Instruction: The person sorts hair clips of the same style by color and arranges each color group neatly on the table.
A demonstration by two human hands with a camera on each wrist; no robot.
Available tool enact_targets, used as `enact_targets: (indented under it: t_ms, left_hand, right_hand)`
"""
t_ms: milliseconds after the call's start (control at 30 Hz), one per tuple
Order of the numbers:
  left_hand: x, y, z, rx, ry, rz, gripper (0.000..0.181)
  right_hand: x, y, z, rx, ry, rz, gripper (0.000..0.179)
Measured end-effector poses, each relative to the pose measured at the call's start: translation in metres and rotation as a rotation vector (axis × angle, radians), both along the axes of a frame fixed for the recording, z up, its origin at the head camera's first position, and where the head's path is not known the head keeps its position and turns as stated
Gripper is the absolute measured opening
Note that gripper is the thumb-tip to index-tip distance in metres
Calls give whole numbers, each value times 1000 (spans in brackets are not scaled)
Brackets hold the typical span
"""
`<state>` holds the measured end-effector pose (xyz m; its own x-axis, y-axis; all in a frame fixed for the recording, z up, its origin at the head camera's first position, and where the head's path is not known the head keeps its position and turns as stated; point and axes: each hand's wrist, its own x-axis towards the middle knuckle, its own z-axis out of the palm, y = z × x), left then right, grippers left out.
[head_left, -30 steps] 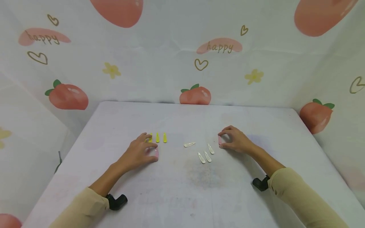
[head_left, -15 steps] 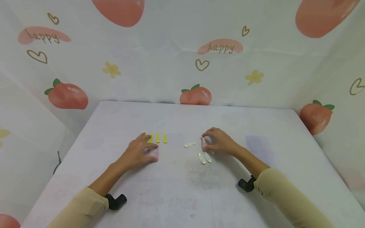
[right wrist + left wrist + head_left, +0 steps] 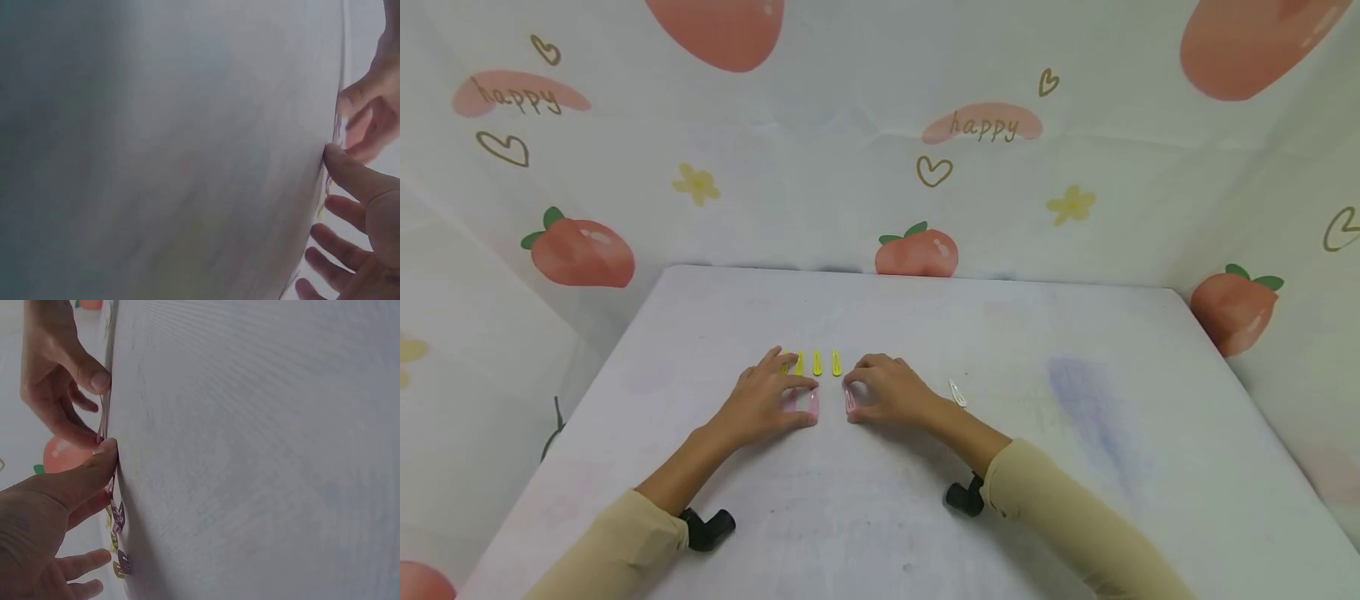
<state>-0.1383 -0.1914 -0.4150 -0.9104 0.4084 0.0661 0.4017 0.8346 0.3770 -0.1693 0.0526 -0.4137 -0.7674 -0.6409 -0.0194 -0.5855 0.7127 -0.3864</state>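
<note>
In the head view my left hand point(image 3: 763, 398) pinches a pink snap hair clip point(image 3: 814, 402) lengthwise between thumb and finger, low over the table. A second pink clip point(image 3: 789, 400) shows partly beneath that hand. Facing it, my right hand point(image 3: 889, 392) pinches another pink clip point(image 3: 850, 398) by its two ends, a small gap to the right of the left hand's clip. Just behind both hands stands a row of yellow hair clips point(image 3: 817, 362), its left end partly covered by left fingers. The left wrist view shows several clips point(image 3: 119, 515) below the left thumb.
A white hair clip point(image 3: 957, 393) lies right of my right hand; the other white clips are hidden behind that hand and forearm. The white table point(image 3: 850, 517) ends at a curtain point(image 3: 820, 167) with printed peaches. Black wrist cameras point(image 3: 709, 531) hang below both sleeves.
My right hand has carried its pink clip leftward across the white clips to beside the left hand. The left hand has hardly moved.
</note>
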Motion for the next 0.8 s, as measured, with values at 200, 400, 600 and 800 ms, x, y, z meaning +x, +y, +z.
enact_targets:
  t_ms: [200, 400, 600, 800]
  left_hand:
    - [0, 0, -1, -2, -10, 4, 48]
    - [0, -1, -1, 6, 6, -3, 47]
    - [-1, -1, -1, 0, 5, -2, 48]
    - [0, 1, -2, -8, 11, 3, 48]
  right_hand:
    - [0, -14, 1, 1, -6, 5, 48]
    - [-1, -17, 3, 6, -25, -18, 49]
    - [-3, -18, 4, 4, -37, -19, 50]
    - [-6, -5, 5, 9, -43, 18, 54]
